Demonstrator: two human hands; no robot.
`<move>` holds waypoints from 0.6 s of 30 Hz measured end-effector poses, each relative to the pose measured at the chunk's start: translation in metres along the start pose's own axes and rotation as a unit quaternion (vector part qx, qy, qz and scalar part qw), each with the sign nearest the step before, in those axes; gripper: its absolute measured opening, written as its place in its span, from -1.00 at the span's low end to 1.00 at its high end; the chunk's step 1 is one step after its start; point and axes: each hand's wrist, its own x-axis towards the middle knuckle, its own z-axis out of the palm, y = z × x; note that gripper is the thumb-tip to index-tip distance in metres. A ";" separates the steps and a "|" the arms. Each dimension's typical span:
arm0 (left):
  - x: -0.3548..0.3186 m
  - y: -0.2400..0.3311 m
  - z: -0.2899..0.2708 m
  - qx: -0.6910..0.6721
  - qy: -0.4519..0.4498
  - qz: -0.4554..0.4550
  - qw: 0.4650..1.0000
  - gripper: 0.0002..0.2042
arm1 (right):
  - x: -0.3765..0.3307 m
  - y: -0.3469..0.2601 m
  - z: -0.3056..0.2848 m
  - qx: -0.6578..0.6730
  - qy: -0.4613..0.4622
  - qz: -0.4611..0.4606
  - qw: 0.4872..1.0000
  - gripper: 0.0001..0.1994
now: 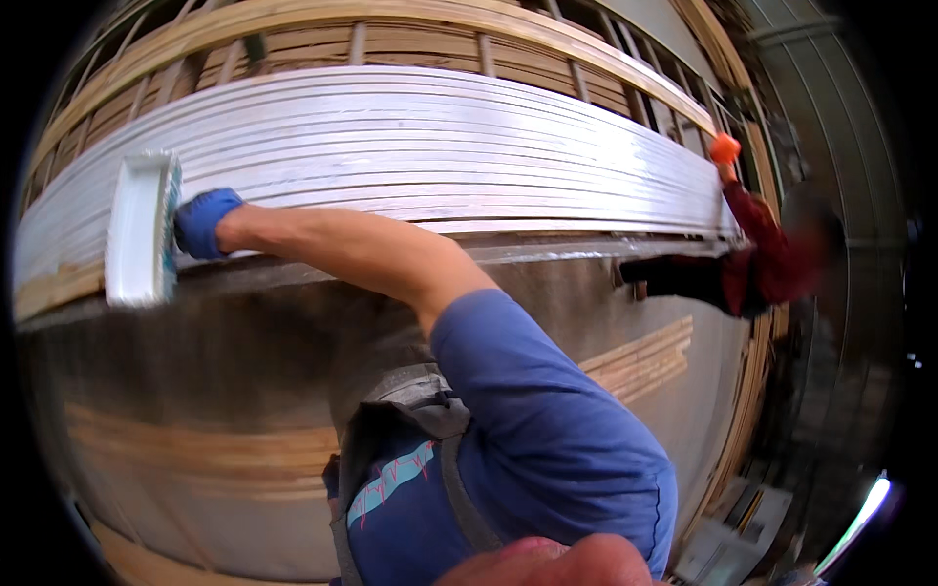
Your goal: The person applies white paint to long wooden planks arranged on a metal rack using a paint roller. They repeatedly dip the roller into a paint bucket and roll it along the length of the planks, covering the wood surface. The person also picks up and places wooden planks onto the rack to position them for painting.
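Note:
My right arm reaches far to the left across the near edge of the boards. My right hand (205, 223), in a blue glove, is closed at the side of a long, narrow white tub (142, 230). The tub has an open top, a white inside and green patches on its outer side; my fingertips are hidden against it. Beneath and beyond it lies a row of long white-coated boards (430, 146), side by side with narrow gaps. My left hand is out of view.
At the right end of the boards stands a co-worker (777, 259) in dark red, an orange-gloved hand (724, 148) at the rack. Behind the boards runs a wooden rail (420, 12) with stacked timber. Bare planks (645, 361) lie on the floor behind me.

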 end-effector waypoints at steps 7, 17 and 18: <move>-0.006 0.190 0.045 -0.003 0.056 0.121 0.991 -0.82 | -0.212 0.023 -0.105 -0.001 0.024 0.217 0.976 -0.68; 0.032 0.138 0.140 0.274 -0.037 0.024 0.961 -0.63 | -0.698 0.196 -0.245 -0.306 0.148 0.490 0.803 -0.73; 0.029 0.129 0.146 0.289 -0.024 0.014 0.957 -0.63 | -0.731 0.208 -0.254 -0.457 0.026 0.434 0.776 -0.80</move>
